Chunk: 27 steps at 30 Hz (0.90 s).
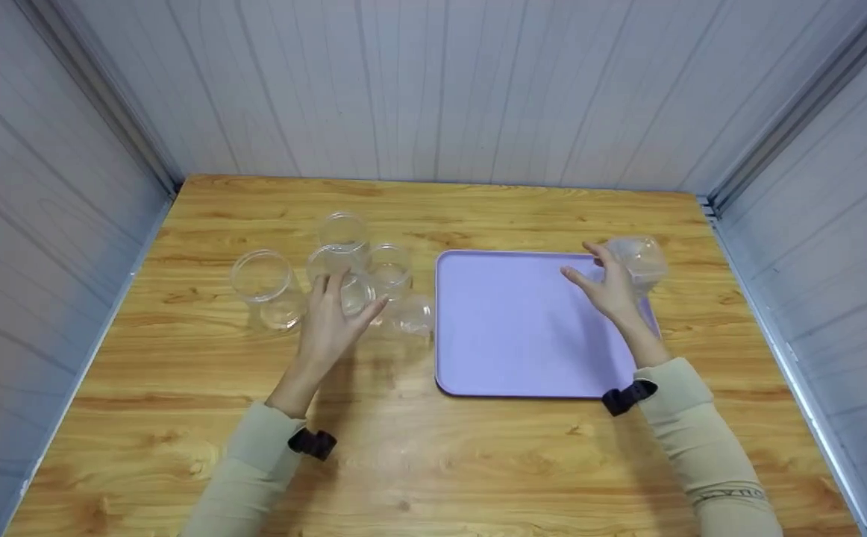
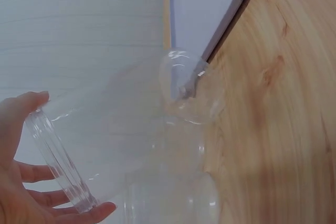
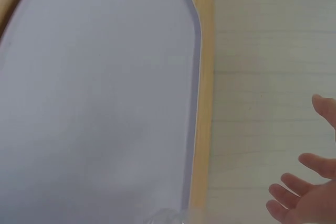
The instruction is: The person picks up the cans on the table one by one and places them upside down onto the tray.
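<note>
Clear cups (image 1: 338,261) on wood-grain table (image 1: 433,462) between pale walls (image 1: 404,89)

Booth-type workspace, likely a lab or recording cell; exact kind can't be told. Pale, grooved panels form a back wall (image 1: 404,89), left wall (image 1: 38,224) and right wall (image 1: 851,246) close round one wood-grain table (image 1: 418,470). Metal-looking strips (image 1: 98,89) run up the corners. Black wrist devices (image 1: 313,444) at both sleeve cuffs also suggest a recording set-up.
</note>
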Each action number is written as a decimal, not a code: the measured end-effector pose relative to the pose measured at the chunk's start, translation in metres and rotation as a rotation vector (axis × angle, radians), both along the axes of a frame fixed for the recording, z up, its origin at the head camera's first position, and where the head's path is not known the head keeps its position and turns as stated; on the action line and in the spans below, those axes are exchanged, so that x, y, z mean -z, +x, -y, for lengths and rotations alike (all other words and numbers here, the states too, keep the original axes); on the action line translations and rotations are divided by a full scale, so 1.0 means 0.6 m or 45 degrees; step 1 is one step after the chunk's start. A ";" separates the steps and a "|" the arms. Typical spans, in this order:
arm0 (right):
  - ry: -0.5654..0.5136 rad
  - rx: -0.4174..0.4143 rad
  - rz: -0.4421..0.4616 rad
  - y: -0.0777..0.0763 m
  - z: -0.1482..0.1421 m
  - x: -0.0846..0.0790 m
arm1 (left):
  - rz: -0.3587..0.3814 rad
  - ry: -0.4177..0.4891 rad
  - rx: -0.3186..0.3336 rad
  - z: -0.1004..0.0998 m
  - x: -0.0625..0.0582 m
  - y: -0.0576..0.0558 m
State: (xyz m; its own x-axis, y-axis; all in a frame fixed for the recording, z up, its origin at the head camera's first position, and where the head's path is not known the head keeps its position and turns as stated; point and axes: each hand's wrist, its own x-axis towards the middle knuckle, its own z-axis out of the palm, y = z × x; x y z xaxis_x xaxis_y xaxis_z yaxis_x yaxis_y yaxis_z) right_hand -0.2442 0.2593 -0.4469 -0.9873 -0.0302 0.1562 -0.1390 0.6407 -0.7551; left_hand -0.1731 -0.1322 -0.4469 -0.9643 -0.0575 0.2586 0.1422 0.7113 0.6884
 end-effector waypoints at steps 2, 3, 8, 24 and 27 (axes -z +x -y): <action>-0.013 -0.005 0.022 0.001 0.003 0.003 | -0.023 0.025 -0.004 -0.003 0.005 -0.002; -0.023 -0.008 0.027 0.001 0.004 0.004 | -0.034 0.034 -0.006 -0.004 0.008 -0.002; -0.077 -0.029 0.043 0.007 0.013 0.008 | -0.086 0.096 -0.027 -0.013 0.018 -0.005; -0.240 -0.093 0.146 0.027 0.042 0.016 | -0.114 0.265 0.005 -0.049 0.050 -0.011; -0.268 -0.111 0.164 0.030 0.047 0.019 | -0.123 0.306 0.034 -0.053 0.052 -0.011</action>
State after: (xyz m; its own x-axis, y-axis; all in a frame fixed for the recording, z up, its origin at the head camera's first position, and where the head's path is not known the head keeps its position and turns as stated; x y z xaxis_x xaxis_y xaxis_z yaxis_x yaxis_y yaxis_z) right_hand -0.2264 0.2308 -0.4584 -0.9945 -0.0965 0.0410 -0.0809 0.4575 -0.8855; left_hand -0.1800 -0.1003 -0.4783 -0.9377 -0.1031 0.3317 0.2323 0.5238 0.8196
